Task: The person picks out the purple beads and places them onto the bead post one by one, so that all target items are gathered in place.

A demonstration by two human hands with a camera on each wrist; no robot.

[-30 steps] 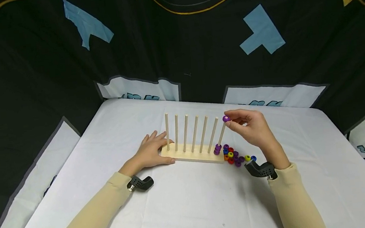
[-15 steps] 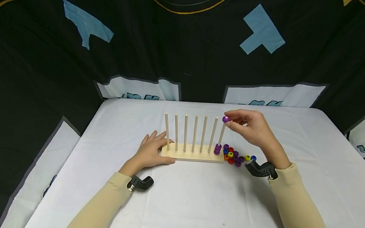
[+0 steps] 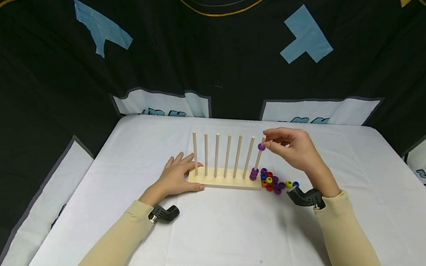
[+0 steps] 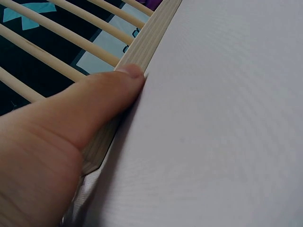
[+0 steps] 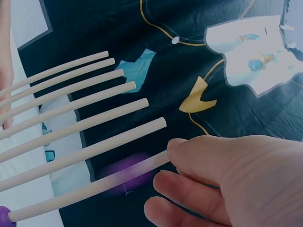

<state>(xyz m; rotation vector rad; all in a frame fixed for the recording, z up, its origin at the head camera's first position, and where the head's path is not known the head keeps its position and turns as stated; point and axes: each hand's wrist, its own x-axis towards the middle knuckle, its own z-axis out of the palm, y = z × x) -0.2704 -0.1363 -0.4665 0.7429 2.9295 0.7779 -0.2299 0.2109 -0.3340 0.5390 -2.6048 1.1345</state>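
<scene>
A wooden peg board (image 3: pixel 228 183) with a row of upright dowels stands on the table. My left hand (image 3: pixel 178 175) holds its left end, thumb along the front edge and index finger at the back. A purple bead (image 3: pixel 261 147) is threaded on the rightmost dowel, a little below its tip, and appears as a blur in the right wrist view, apart from the fingers. My right hand (image 3: pixel 293 147) is beside that dowel's tip with thumb and fingers slightly parted; no bead is between them. Several purple beads (image 3: pixel 254 173) are stacked at the dowel's foot.
Loose beads (image 3: pixel 269 180) in purple, red, blue, yellow and orange lie in a cluster against the board's right end. A yellow bead (image 3: pixel 289 184) and a blue one sit slightly apart to the right. A white cloth (image 3: pixel 217 245) covers the table, with black curtain behind.
The purple bead has left the right fingertips and slid a short way down the rightmost dowel. My right hand has barely shifted; the left hand and board stay put.
</scene>
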